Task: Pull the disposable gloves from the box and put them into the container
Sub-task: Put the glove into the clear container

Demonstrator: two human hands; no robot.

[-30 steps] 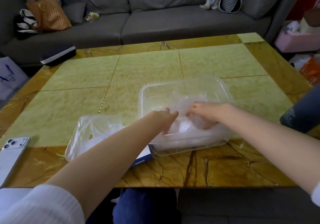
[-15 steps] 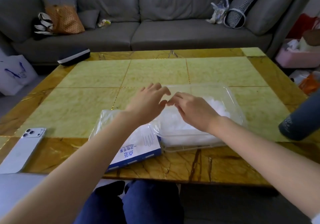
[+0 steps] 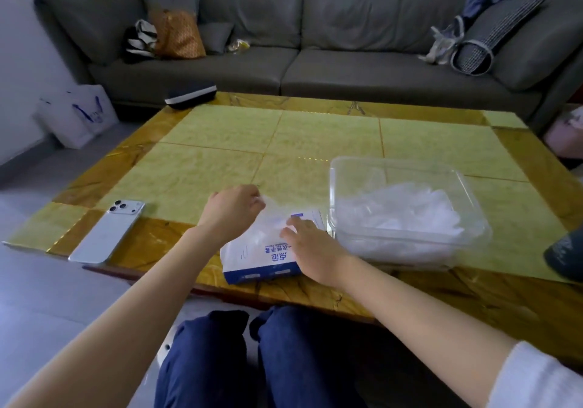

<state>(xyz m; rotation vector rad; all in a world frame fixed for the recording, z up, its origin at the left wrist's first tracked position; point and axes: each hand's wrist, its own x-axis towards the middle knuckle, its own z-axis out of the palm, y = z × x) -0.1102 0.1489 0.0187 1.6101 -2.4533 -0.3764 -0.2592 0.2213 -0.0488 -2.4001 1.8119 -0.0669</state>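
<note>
The box, white with a blue band, lies flat on the near edge of the table.

Left hand: positioned over the far left corner of the box. Fingers are curled and pinch a thin clear glove that rises from the top of the box.

Right hand: lies on the right half of the box top. Fingers are fairly straight and press down on it, holding nothing.

Container: clear plastic, standing just beside the box on its right, apart from both hands. A pile of gloves fills its lower part.

Phone: lies face down, well left of the box.

Case: dark with a white stripe, at the table edge far beyond the box, in front of the sofa.
</note>
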